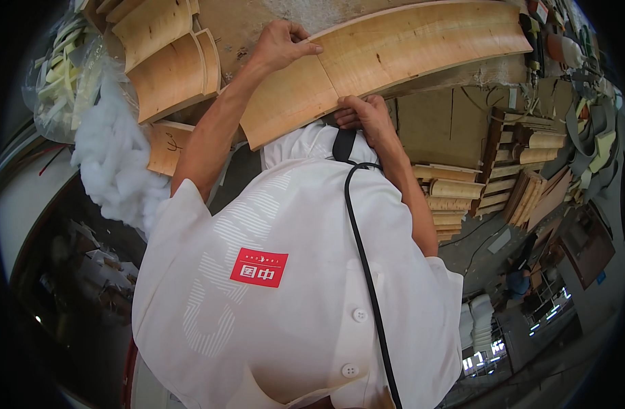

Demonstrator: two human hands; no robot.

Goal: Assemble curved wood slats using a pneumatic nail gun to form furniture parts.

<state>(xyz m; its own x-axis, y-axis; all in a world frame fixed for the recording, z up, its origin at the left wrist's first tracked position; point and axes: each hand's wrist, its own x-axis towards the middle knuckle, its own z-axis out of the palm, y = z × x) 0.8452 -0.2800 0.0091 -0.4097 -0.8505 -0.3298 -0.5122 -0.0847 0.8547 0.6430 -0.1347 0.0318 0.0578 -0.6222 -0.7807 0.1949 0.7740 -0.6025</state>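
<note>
A long, curved plywood panel (421, 51) lies across the bench in front of me. A thin line crosses it between my hands; I cannot tell whether this is a joint between two pieces or a mark. At the far edge, close to this line, my left hand (282, 45) is closed with thumb and forefinger on the wood. My right hand (368, 117) grips the near edge at the line's other end, its fingers partly hidden under the panel. The panel's left end comes close to my waist.
Curved plywood pieces (168, 68) are stacked on the left, beside white fluffy stuffing (111, 150) and a clear bag (64, 102) of foam scraps. More curved panels (452, 191) are piled at right. A black cable (367, 259) hangs down my shirt. Tools crowd the bench's far right.
</note>
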